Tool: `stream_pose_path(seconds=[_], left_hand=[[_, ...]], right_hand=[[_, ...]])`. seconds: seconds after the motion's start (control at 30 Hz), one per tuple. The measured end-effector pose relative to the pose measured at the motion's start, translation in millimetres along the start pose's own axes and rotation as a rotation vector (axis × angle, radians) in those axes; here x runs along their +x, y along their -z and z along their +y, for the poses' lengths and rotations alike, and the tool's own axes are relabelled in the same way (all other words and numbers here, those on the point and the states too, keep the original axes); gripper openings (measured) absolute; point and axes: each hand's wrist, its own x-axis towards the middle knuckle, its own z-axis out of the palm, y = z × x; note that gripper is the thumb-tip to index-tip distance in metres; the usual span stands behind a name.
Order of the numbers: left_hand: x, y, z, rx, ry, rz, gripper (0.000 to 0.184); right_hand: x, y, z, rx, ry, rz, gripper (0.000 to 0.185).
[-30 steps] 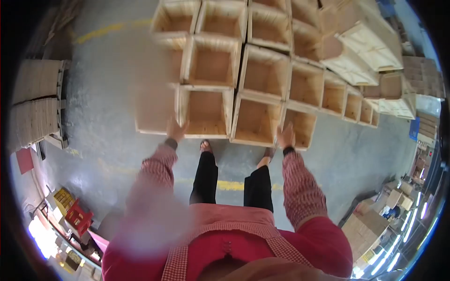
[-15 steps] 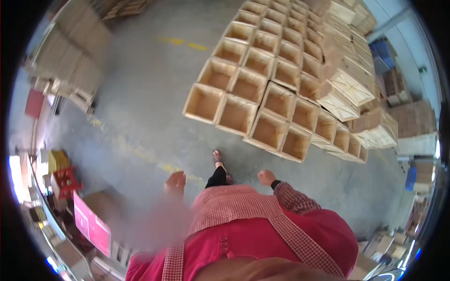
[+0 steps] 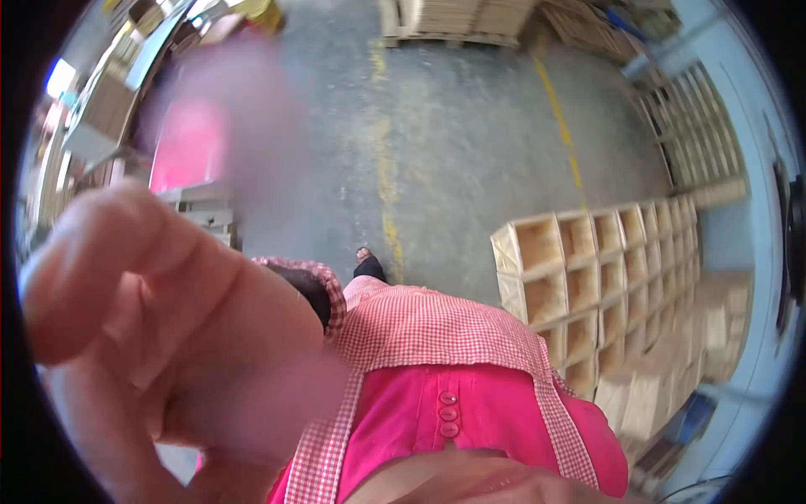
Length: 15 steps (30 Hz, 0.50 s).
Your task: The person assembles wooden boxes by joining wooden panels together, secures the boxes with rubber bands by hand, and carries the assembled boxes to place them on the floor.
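My left hand [image 3: 210, 311] is raised very close to the camera and fills the lower left. Its fingers are loosely bent and apart, and I see nothing held in them. A dark band and a checked cuff [image 3: 334, 294] surround that wrist. My right hand does not show. Below me are my pink top [image 3: 487, 412] and red-and-white checked apron [image 3: 445, 323]. One foot [image 3: 363, 254] in an open shoe is on the floor. Several open wooden boxes [image 3: 537, 244] stand in rows to the right, apart from my left hand.
Grey floor with yellow lines [image 3: 561, 109] stretches ahead. Stacked wooden boards [image 3: 462, 18] stand at the far end. Slatted wooden pallets [image 3: 697, 126] lean by the blue wall at right. A pink panel [image 3: 189, 147] and a workbench [image 3: 159, 55] are at left; blurry smears hide part.
My view has turned, so the boxes now appear lower at the right and the board stack at the top. My left hand has risen close to the camera; my right hand has left view.
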Motion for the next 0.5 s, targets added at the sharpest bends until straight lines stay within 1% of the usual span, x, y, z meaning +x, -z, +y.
stream_pose_path(seconds=[0.03, 0.1, 0.13, 0.17, 0.2, 0.23, 0.27, 0.33, 0.37, 0.43, 0.47, 0.5], left_hand=[[14.8, 14.6, -13.5, -0.019, -0.021, 0.050, 0.022], [52.9, 29.4, -46.5, -0.051, -0.056, 0.133, 0.022], [71.9, 49.7, -60.2, -0.069, -0.077, 0.159, 0.022], [88.3, 61.4, -71.6, -0.090, -0.094, 0.180, 0.023], [98.2, 80.6, -76.0, -0.111, -0.095, 0.197, 0.023], [117.2, 94.5, -90.1, -0.130, -0.107, 0.205, 0.024], [131.2, 104.0, -100.2, -0.154, -0.141, 0.231, 0.024], [158.5, 110.7, -125.6, -0.202, -0.188, 0.274, 0.025], [165.2, 117.0, -127.9, -0.228, -0.227, 0.285, 0.026], [193.2, 132.4, -170.1, -0.234, -0.273, 0.318, 0.026], [206.4, 140.4, -200.8, -0.046, -0.152, -0.010, 0.028], [218.7, 149.8, -232.4, 0.144, -0.015, -0.322, 0.031]], right_hand=[[15.7, 24.8, -25.7, -0.040, 0.031, -0.009, 0.045], [15.4, 75.5, -99.2, -0.091, -0.112, 0.043, 0.046], [18.6, 98.6, -145.6, -0.102, -0.182, 0.070, 0.046], [33.9, 121.1, -175.6, -0.118, -0.155, 0.052, 0.046], [44.1, 136.1, -196.8, 0.069, -0.038, 0.091, 0.043], [58.0, 153.3, -236.7, 0.269, 0.084, 0.129, 0.041], [76.3, 183.0, -273.1, 0.252, 0.114, 0.118, 0.041], [74.0, 244.4, -364.0, 0.323, 0.082, 0.088, 0.036], [90.2, 261.2, -400.0, 0.367, 0.075, 0.081, 0.035], [148.9, 266.1, -421.8, 0.378, 0.088, 0.041, 0.033], [192.3, 255.1, -412.9, 0.408, 0.075, 0.017, 0.031], [247.7, 238.0, -388.6, 0.426, 0.059, -0.008, 0.030]])
